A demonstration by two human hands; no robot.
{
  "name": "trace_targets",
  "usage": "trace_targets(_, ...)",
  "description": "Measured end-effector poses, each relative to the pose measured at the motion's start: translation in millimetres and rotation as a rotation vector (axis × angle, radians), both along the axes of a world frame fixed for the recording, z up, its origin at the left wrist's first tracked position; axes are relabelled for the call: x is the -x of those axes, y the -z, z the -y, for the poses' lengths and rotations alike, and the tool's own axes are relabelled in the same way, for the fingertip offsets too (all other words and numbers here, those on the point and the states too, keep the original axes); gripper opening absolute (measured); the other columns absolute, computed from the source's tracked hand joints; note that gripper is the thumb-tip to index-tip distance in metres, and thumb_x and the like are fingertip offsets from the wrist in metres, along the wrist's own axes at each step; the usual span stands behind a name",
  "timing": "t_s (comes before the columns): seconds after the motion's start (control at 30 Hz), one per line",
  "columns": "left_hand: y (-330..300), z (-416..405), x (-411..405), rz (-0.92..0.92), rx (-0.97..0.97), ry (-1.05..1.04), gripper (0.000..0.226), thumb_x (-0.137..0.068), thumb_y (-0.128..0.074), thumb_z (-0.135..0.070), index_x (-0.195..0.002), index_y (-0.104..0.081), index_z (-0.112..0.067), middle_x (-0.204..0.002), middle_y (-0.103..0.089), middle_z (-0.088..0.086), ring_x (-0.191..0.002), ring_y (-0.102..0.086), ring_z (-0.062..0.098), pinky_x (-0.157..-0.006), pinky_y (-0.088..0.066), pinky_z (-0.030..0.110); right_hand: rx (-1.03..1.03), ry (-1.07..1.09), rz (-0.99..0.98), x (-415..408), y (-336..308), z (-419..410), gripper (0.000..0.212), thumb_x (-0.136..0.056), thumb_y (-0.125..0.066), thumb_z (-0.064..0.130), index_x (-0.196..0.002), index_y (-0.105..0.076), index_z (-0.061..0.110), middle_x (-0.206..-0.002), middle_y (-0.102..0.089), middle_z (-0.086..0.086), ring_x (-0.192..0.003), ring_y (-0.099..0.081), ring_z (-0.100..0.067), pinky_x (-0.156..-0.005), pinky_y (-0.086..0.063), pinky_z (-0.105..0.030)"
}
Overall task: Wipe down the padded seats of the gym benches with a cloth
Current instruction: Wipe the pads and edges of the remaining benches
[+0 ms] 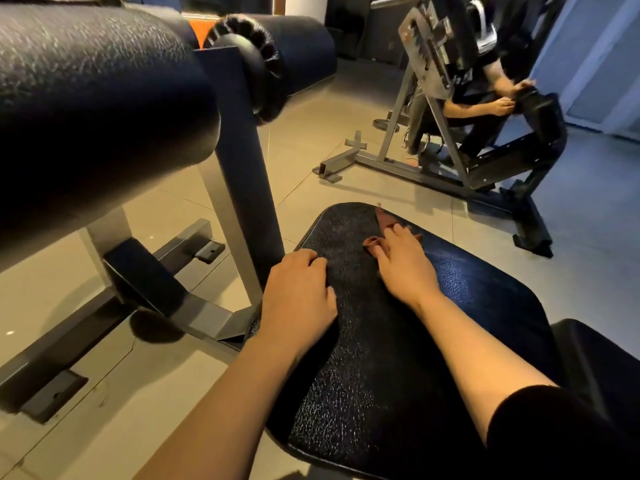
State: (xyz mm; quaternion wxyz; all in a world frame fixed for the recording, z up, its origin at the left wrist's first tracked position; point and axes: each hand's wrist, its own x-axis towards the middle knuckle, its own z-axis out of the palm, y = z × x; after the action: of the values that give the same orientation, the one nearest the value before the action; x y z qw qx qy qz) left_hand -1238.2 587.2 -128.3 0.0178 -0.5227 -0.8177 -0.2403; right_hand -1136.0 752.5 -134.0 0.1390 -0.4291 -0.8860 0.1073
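Head view, looking down at a black padded seat [398, 341] with both bare forearms stretched over it. Right hand [401, 265] lies flat, fingers straight, pressing a small reddish-brown cloth [384, 223] onto the far end of the pad. Left hand [298, 296] rests at the pad's left edge, fingers bent over it, holding nothing. Wiping looks under way on this seat (no wet trail shows, so coverage is unclear). A padded roller [97, 98] nearby likely remains.

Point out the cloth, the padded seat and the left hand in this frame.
cloth [383, 220]: head view, on the reddish fold beyond the fingertips.
padded seat [367, 358]: head view, on bare black padding between the forearms.
left hand [298, 299]: head view, on the back of the hand.
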Motion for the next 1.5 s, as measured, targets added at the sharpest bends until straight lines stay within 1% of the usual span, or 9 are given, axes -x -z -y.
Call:
trace_targets(0.07, 0.0, -1.5, 2.9, -0.003, 0.006, 0.008, 0.042, -0.093, -0.051, -0.033, -0.131, -0.054, -0.016, -0.137, -0.048, 0.000, -0.126, -0.042, 0.019, -0.105, -0.033, 0.033, 0.006, 0.016, -0.023, 9.5, 1.2, 3.3, 0.032, -0.101, -0.044, 0.034, -0.117, -0.053, 0.008, -0.131, -0.046, -0.009, -0.128, -0.040, -0.028, -0.107, -0.036, -0.043)
trace_targets(0.17, 2.2, -5.0, 6.4, -0.012, -0.001, -0.001, 0.040, -0.090, -0.054, -0.032, -0.126, -0.057, -0.015, -0.131, -0.052, 0.001, -0.121, -0.046, 0.020, -0.102, -0.037, 0.034, -0.017, -0.155, -0.037, 46.3, -2.7, 15.9, 0.032, -0.100, -0.046, 0.032, -0.120, -0.049, 0.007, -0.128, -0.043, -0.008, -0.116, -0.044, -0.023, -0.096, -0.038, -0.039)
trace_targets(0.37, 2.5, -19.5, 0.5, -0.037, -0.022, -0.053, 0.034, -0.086, -0.056, -0.030, -0.116, -0.063, -0.016, -0.121, -0.058, 0.001, -0.111, -0.051, 0.021, -0.093, -0.041, 0.034, 0.012, -0.310, -0.043, 77.9, -3.0, 1.1, 0.029, -0.100, -0.045, 0.033, -0.112, -0.055, 0.008, -0.124, -0.048, -0.007, -0.120, -0.045, -0.025, -0.098, -0.041, -0.042)
trace_targets(0.43, 1.6, -24.6, -5.2, -0.039, -0.028, -0.060, 0.029, -0.084, -0.056, -0.026, -0.109, -0.065, -0.014, -0.115, -0.060, 0.002, -0.106, -0.054, 0.023, -0.089, -0.043, 0.036, -0.006, -0.304, -0.025, 70.7, -1.9, -5.8, 0.033, -0.101, -0.042, 0.031, -0.123, -0.052, 0.009, -0.138, -0.043, -0.006, -0.133, -0.038, -0.025, -0.106, -0.036, -0.040)
trace_targets(0.5, 0.4, -29.5, -12.0, -0.035, -0.023, -0.046, 0.026, -0.084, -0.056, -0.024, -0.105, -0.066, -0.012, -0.111, -0.061, 0.004, -0.103, -0.055, 0.024, -0.087, -0.045, 0.037, -0.015, -0.260, -0.008, 59.5, -3.0, -11.3, 0.040, -0.102, -0.040, 0.030, -0.137, -0.045, 0.009, -0.152, -0.033, -0.004, -0.143, -0.024, -0.023, -0.112, -0.028, -0.040)
trace_targets(0.77, 1.1, -45.7, -48.2, -0.068, 0.041, 0.067, 0.030, -0.087, -0.055, -0.029, -0.112, -0.063, -0.014, -0.118, -0.058, 0.004, -0.109, -0.053, 0.026, -0.093, -0.043, 0.038, -0.076, -0.074, -0.024, 1.1, 3.6, -41.9, 0.031, -0.100, -0.043, 0.030, -0.122, -0.054, 0.011, -0.129, -0.048, -0.004, -0.121, -0.044, -0.022, -0.100, -0.041, -0.040)
trace_targets(0.9, 4.5, -55.5, -78.6, -0.074, 0.054, 0.168, 0.030, -0.088, -0.055, -0.029, -0.112, -0.062, -0.013, -0.119, -0.057, 0.005, -0.111, -0.052, 0.026, -0.094, -0.043, 0.037, -0.073, 0.033, -0.057, -39.8, 11.0, -52.6, 0.029, -0.099, -0.044, 0.032, -0.119, -0.055, 0.014, -0.129, -0.048, -0.003, -0.117, -0.047, -0.023, -0.093, -0.044, -0.041)
trace_targets(1.27, 8.1, -61.0, -119.4, -0.072, 0.063, 0.272, 0.034, -0.091, -0.053, -0.029, -0.119, -0.060, -0.012, -0.126, -0.054, 0.004, -0.116, -0.049, 0.025, -0.099, -0.038, 0.035, -0.010, 0.264, -0.028, -156.4, 14.6, -62.5, 0.034, -0.102, -0.039, 0.031, -0.128, -0.055, 0.015, -0.131, -0.051, -0.001, -0.117, -0.050, -0.023, -0.100, -0.042, -0.042)
trace_targets(1.5, 7.9, -51.2, -104.9, -0.049, 0.051, 0.300, 0.040, -0.092, -0.054, -0.034, -0.125, -0.057, -0.011, -0.131, -0.052, 0.003, -0.121, -0.047, 0.022, -0.102, -0.036, 0.032, 0.006, 0.358, -0.026, -156.4, 13.4, -58.5, 0.034, -0.102, -0.039, 0.031, -0.123, -0.056, 0.010, -0.129, -0.052, -0.008, -0.116, -0.051, -0.028, -0.098, -0.042, -0.042)
